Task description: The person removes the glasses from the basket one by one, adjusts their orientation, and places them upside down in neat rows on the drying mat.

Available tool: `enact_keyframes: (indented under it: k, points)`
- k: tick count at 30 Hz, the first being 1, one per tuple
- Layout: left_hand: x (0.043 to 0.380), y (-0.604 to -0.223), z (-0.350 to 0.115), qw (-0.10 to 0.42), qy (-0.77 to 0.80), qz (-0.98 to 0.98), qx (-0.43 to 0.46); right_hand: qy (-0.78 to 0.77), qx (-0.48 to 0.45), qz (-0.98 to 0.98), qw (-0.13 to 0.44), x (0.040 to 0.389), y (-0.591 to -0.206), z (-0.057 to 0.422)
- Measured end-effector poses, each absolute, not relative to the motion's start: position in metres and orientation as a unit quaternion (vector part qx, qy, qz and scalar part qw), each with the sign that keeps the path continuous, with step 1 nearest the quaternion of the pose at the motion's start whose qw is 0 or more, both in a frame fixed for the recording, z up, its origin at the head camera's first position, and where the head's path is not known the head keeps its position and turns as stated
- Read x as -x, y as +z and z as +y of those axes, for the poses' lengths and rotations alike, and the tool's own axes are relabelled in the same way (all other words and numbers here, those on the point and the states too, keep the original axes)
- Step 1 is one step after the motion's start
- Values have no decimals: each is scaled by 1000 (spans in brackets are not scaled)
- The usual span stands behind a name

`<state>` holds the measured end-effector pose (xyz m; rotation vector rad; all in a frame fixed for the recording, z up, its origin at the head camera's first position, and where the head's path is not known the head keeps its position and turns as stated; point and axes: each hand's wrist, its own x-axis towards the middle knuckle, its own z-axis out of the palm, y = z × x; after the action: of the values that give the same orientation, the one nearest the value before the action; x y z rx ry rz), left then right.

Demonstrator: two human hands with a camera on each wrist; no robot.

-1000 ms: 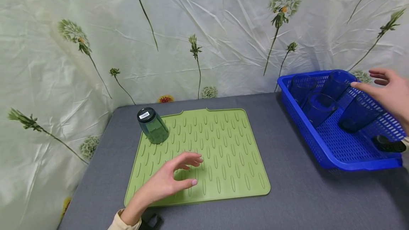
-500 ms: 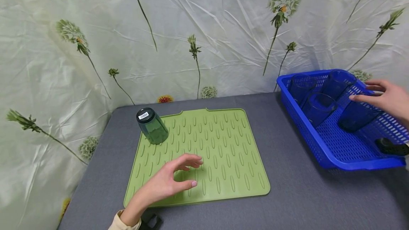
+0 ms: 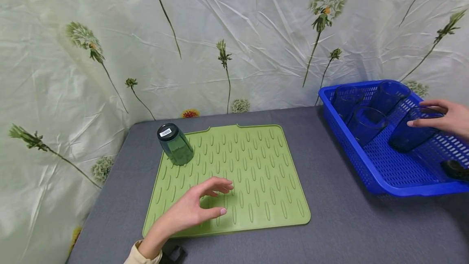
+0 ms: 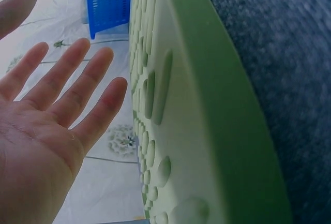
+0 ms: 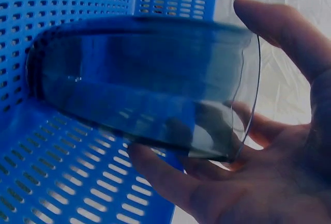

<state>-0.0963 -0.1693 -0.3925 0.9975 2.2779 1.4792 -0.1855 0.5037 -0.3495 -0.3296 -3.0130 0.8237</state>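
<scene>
One smooth, dark-tinted, see-through glass point(image 5: 150, 79) sits inside the basket point(image 3: 359, 160), its rim thin and clear. The right hand point(image 3: 450, 117) curves about its rim; whether it grips cannot be told. Left of the basket hangs the left hand point(image 3: 194, 205), fingers loosely parted.

A white label point(image 3: 165, 132) sat on top of a green glass point(image 3: 179, 150), upside down at the far left corner of the green mat point(image 3: 260, 166); the label bore a row of dark barcode bars point(image 3: 165, 133); any letters or digits on it were too small to read.
</scene>
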Motion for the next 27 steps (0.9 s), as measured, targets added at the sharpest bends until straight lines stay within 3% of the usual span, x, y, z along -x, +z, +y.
enact_keyframes:
  k: [7,13,27]
  points:
    - [96,-393,-170,121,508,781,-342,306,89,-947,-37,188,-359,518]
    - [97,-393,-171,117,509,780,-344,291,100,-951,-22,192,-367,525]
    - [99,-390,-175,103,509,781,-347,254,116,-960,15,186,-345,491]
